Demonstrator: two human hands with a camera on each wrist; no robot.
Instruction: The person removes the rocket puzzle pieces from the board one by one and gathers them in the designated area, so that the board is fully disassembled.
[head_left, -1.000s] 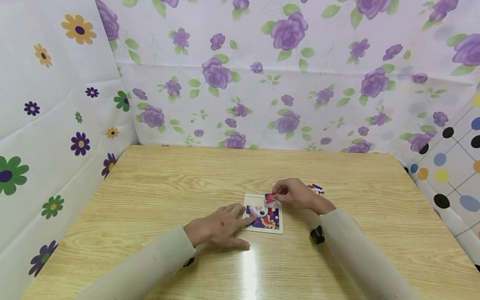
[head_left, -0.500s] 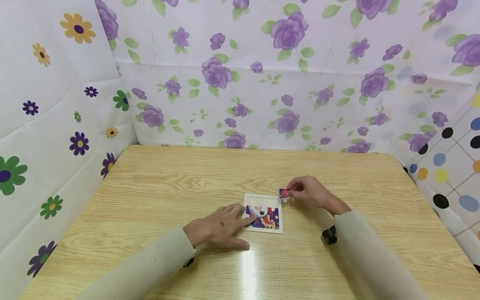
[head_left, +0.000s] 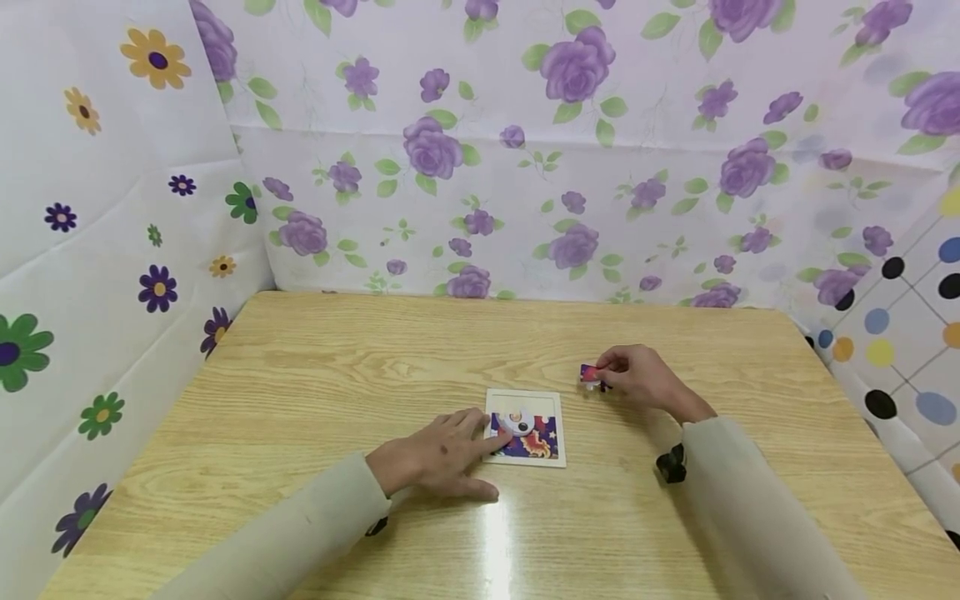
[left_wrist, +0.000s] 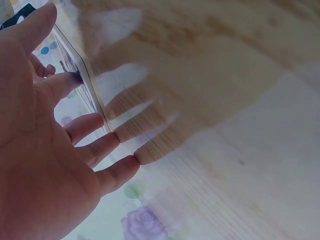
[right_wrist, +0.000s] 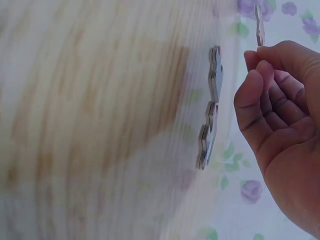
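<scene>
Table (head_left: 375,350): far edge crosses mid-frame below flowered cloth (head_left: 517,196); wood surface runs from puzzle tray (head_left: 543,403), lower centre, out to both side edges. Loose pieces (right_wrist: 216,75) lie on the wood near the right hand (head_left: 641,379), right of centre in right wrist view. Left hand (head_left: 446,454) grips nothing, fingers extended onto tray's left side. Right hand pinches puzzle piece (head_left: 588,373), right of centre, apart from tray; 1.0 s ago, piece was at tray's upper right.
</scene>
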